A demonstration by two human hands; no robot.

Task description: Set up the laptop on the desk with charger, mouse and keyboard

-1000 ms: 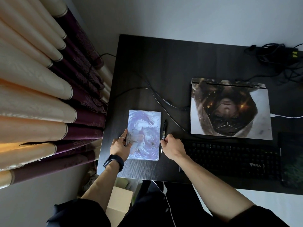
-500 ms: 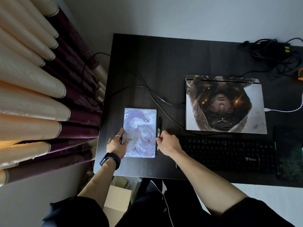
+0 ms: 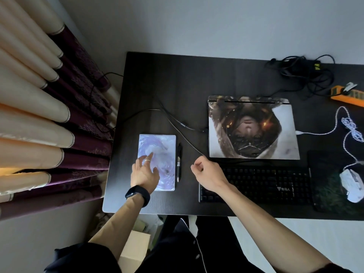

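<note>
Laptop [image 3: 252,129] shut on desk [image 3: 177,79], gear laid out

Curtains [image 3: 39,115] hang left of the left hand [image 3: 144,174], off the desk edge. That hand, wristband [image 3: 137,195] on its wrist, lies with fingers straight and spread on the near part of a notebook [image 3: 159,146], gripping nothing. Pen [image 3: 178,164] lies just right of the notebook, parallel to its edge, between the two hands. The right hand [image 3: 208,175] hovers over the left end of the keyboard [image 3: 266,184], fingers loosely curled, nothing in them. A thin black cable [image 3: 177,123] runs past its knuckles; contact cannot be told. The laptop lies beyond and right of this hand, just behind the keyboard. Charger [image 3: 303,66] with tangled cord sits far beyond, at the back edge. Well right of the right hand: mouse [image 3: 352,184] on a dark mouse pad [image 3: 327,174], with a white cable [image 3: 325,131] reaching the laptop's right side. Orange power strip [image 3: 348,93] lies beyond.
</note>
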